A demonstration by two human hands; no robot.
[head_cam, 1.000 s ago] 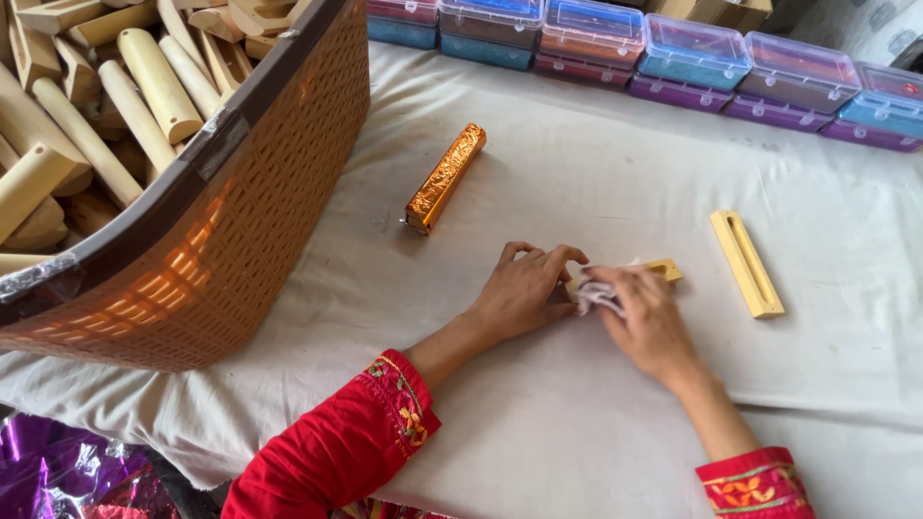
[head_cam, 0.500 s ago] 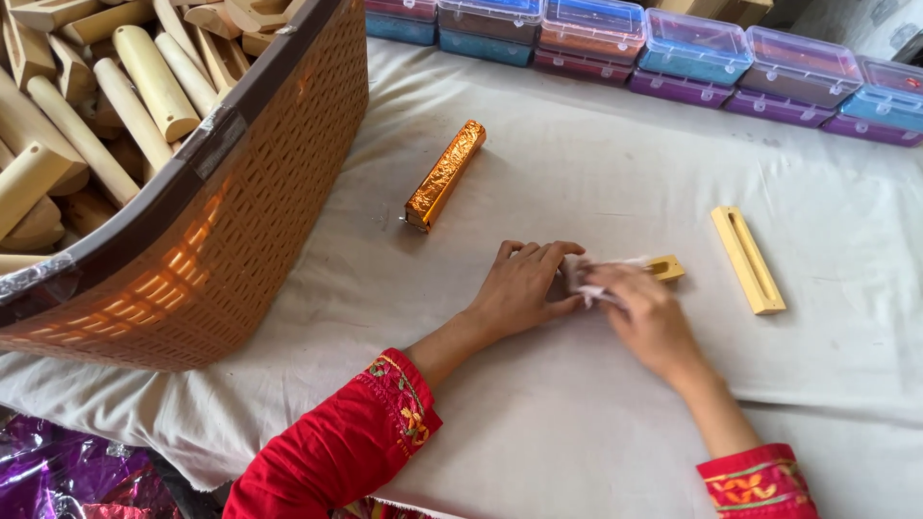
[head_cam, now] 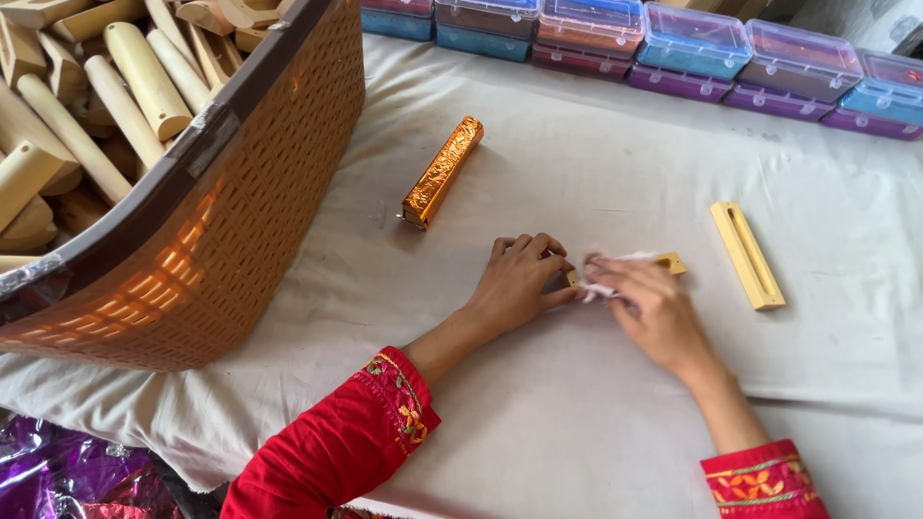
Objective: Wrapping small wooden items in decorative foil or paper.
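Observation:
My left hand [head_cam: 520,282] presses down on one end of a small pale wooden piece [head_cam: 669,261] lying on the white cloth. My right hand [head_cam: 650,306] pinches a bit of white paper or cloth [head_cam: 615,260] against that same piece. Most of the wood is hidden under my fingers. Both sleeves are red with embroidered cuffs.
An orange foil-wrapped bar [head_cam: 442,171] lies beyond my left hand. A pale wooden grooved stick [head_cam: 747,254] lies to the right. A brown woven basket [head_cam: 250,192] full of wooden sticks stands at left. Coloured plastic boxes [head_cam: 692,43] line the far edge. Purple foil [head_cam: 58,476] shows bottom left.
My right hand has slid slightly along the wooden piece with the white scrap. The left hand has stayed in place.

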